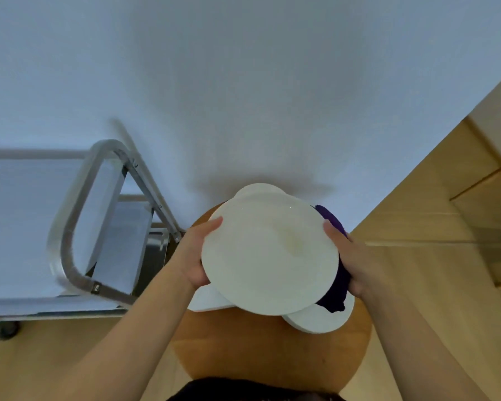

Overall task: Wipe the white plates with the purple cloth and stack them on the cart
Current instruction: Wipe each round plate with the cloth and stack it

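Note:
A large white plate with a faint yellowish smear is held up over the round wooden table. My left hand grips its left rim. My right hand holds the right rim, with the purple cloth bunched between palm and plate and hanging below. Other white plates lie under it on the table: one peeks out at the far side, one at the near right, one at the near left. The metal cart stands to the left.
The cart's tubular handle faces the table and its flat top shelf is bare. A cart wheel rests on the wooden floor. A white wall is behind. Wooden cabinetry runs along the right.

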Demonstrator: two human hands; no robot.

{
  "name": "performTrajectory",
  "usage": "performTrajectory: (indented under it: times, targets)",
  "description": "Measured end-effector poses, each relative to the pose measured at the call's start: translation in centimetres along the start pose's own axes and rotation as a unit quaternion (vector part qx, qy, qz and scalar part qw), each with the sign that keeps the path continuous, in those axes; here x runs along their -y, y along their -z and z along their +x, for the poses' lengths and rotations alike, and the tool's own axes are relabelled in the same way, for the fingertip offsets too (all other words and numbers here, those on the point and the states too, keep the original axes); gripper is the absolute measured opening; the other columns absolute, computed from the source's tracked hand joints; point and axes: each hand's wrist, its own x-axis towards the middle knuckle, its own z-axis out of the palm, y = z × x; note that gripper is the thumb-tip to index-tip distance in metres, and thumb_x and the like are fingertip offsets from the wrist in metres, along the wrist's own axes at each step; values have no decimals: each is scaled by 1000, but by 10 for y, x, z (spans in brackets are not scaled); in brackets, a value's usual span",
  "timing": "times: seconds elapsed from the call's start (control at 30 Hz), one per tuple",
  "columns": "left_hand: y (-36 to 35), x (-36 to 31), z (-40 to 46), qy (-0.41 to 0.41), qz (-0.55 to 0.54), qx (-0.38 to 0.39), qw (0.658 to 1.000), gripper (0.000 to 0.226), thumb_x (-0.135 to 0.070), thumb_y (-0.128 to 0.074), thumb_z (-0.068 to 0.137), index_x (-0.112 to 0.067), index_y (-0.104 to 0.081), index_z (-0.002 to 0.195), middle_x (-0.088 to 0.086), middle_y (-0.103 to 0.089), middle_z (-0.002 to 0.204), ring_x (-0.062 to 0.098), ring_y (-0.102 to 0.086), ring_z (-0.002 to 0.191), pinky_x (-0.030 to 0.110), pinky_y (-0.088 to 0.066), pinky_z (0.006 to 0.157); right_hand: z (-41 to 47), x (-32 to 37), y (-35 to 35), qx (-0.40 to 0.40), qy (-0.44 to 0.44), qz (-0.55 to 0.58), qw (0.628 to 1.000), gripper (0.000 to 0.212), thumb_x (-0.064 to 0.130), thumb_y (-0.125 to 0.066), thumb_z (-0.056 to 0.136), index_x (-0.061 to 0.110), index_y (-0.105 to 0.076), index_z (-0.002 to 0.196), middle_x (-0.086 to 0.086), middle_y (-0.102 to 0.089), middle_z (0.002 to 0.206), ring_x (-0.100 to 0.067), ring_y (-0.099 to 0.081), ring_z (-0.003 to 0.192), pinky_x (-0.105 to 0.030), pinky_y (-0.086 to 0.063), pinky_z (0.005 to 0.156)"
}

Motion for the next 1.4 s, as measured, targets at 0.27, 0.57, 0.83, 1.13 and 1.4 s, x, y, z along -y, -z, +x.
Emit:
performTrajectory:
  times: [0.27,0.57,0.83,1.13,1.4]
  targets:
    - [-2,35,-21,-100,-106,19,989,34,-42,-48,92,-23,-76,96,11,-74,95,31,-72,77,46,-57,60,-66,53,-16,-123,342,-52,930,24,37,-37,87,27,-57,79,13,-61,61,-7,-57,52,-26,-46,47]
    - [-26,55,-32,-141,-151,14,978,38,-46,-45,93,-24,-74,100,9,-74,97,26,-72,81,38,-57,57,-38,-25,-67,-94,176,-575,794,82,63,-26,93,19,13,150,-12,8,159,-27,10,146,-39,4,116]
    - [-33,61,-39,-140,-70,20,988,52,-54,-54,73,-28,-63,117,7,-72,106,25,-70,92,37,-59,63,-8,-33,-86,-169,243,-505,811,88,66,-33,89,19,7,151,-3,5,160,-20,5,146,-39,3,116]
    - [-36,41,-38,-223,-7,37,974,33,-45,-46,90,-32,-65,114,2,-73,106,19,-69,96,31,-58,68,-15,-14,-104,-1,400,-491,774,67,51,-25,85,32,-23,149,7,-10,159,-11,-1,145,-32,5,114]
    - [-27,38,-32,-172,-99,-14,980,38,-42,-53,90,-11,-74,97,12,-73,97,24,-72,87,32,-58,62,-41,-21,-101,146,421,-482,754,51,36,-37,82,27,-56,129,14,-48,140,-6,-26,137,-29,-5,113]
